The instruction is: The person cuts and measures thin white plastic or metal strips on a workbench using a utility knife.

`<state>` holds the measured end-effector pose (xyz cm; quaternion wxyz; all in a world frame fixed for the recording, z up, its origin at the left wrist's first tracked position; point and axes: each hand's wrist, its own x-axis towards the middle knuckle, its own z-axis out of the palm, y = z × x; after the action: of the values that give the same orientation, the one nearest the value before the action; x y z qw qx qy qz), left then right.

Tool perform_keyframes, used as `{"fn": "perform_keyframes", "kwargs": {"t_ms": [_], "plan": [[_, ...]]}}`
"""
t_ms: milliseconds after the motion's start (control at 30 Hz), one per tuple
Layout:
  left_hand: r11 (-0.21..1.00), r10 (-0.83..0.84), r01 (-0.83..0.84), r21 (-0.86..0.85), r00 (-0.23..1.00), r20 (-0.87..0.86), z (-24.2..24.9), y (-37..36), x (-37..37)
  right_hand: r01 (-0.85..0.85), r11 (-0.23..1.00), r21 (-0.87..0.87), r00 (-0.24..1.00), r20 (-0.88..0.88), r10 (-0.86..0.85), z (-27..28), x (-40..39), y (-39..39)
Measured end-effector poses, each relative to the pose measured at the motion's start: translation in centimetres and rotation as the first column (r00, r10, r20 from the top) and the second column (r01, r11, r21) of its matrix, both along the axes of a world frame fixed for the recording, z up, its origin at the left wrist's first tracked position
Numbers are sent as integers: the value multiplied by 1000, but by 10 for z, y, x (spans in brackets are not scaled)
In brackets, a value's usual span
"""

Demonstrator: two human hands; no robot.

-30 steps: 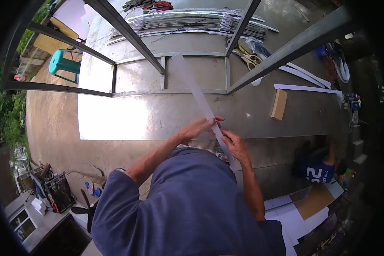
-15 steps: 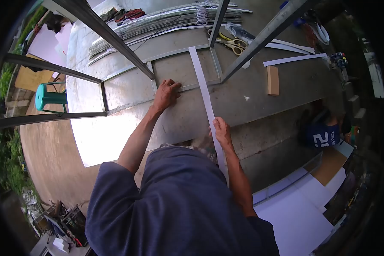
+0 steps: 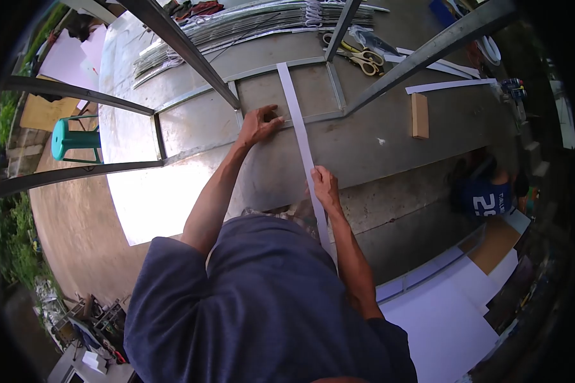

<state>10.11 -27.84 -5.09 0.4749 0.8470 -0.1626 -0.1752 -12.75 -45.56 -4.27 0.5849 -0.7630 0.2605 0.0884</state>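
The white strip [image 3: 300, 131] lies across the base of the metal frame [image 3: 251, 121], its long axis running from the far rail [image 3: 305, 62] back towards the person's torso. It leans a little: the far end points away and slightly left, while the near end passes over the edge of the grey surface [image 3: 358, 153] and comes down beside the dark shirt [image 3: 268, 287].

The right hand [image 3: 324, 185] is clamped on the strip near the torso, fingers and thumb closed at its right edge. The left hand [image 3: 260, 126] is apart, its fingers loosely bent at the near rail [image 3: 319, 118], just left of the strip; whether the fingertips touch the rail cannot be told.

On the surface to the right stands a brown block [image 3: 420, 116], with another white strip running sideways just beyond its far end. Farther off are scissors [image 3: 366, 62] with pale handles and, near them, a clear bag [image 3: 372, 39] whose contents cannot be made out. Bundled metal strips [image 3: 255, 32] lie beyond the frame, tied with white cord [image 3: 313, 13].

At right, a co-worker [image 3: 489, 195] wears a blue top with a large white "2" and a second, partly hidden digit; the lettering down its side is too small to read.
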Motion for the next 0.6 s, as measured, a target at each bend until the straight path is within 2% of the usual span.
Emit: {"fn": "perform_keyframes", "kwargs": {"t_ms": [33,133,233,333,433,533,600], "plan": [[995,55,-63,-72,991,-119,-3,-4,7,-8,1000,2,1000,-5,8,2,1,1],[994,102,-104,-16,991,-83,-11,-21,15,41,998,44,999,-26,-40,3,3,10],[991,121,-127,-34,983,-137,-13,-38,13,46,998,53,997,-62,-42,8,2,14],[989,129,-128,80,992,-9,-17,-44,10,30,998,48,998,-52,-27,5,-1,12],[984,155,-162,78,984,86,-13,-45,0,60,992,107,997,-60,-54,3,-1,12],[990,135,-140,35,984,113,-15,-44,-2,136,962,238,991,-48,-128,-3,-1,13],[987,133,-141,70,985,107,-18,-45,-2,147,955,259,989,-73,-132,-2,-2,12]]}}
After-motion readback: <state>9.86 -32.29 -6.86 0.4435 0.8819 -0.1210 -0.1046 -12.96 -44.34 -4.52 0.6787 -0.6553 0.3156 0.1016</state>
